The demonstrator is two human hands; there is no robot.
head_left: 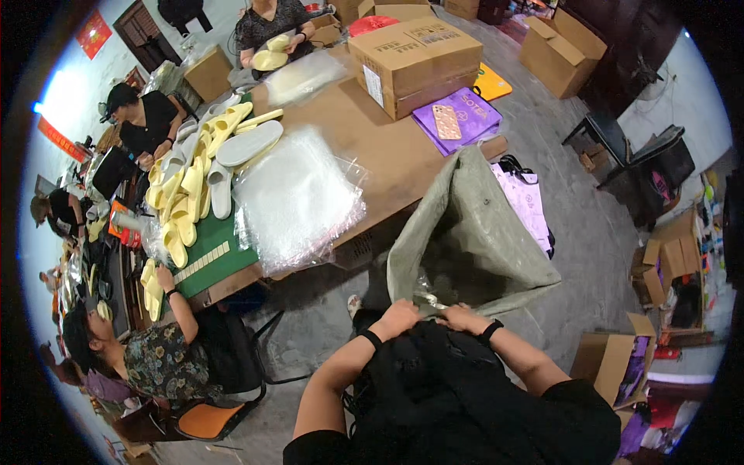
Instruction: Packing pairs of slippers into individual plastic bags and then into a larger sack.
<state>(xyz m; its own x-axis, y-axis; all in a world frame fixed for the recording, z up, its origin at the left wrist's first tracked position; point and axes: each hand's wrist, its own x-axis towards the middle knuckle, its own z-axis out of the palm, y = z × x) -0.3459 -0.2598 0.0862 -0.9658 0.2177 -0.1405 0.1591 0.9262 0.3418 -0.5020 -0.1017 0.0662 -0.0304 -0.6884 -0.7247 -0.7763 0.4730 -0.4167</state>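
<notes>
A large grey-green woven sack (pixel 511 256) hangs in front of me with its mouth spread wide. My left hand (pixel 399 318) is closed on the near rim. A short way to its right, my right hand (pixel 463 318) grips the same rim. Between the two hands, a bit of clear plastic and something pale show just inside the sack; I cannot make out what they are. The sack's far side stands up close to the table edge. Its bottom is dark and hidden.
The long table (pixel 387 163) holds clear plastic bags (pixel 298 194), a heap of yellow and grey slippers (pixel 194 167), a carton (pixel 415 66) and a phone (pixel 447 122) on purple bags (pixel 473 116). Co-workers sit around it, one near left (pixel 155 356). A chair (pixel 655 155) and open cartons stand right.
</notes>
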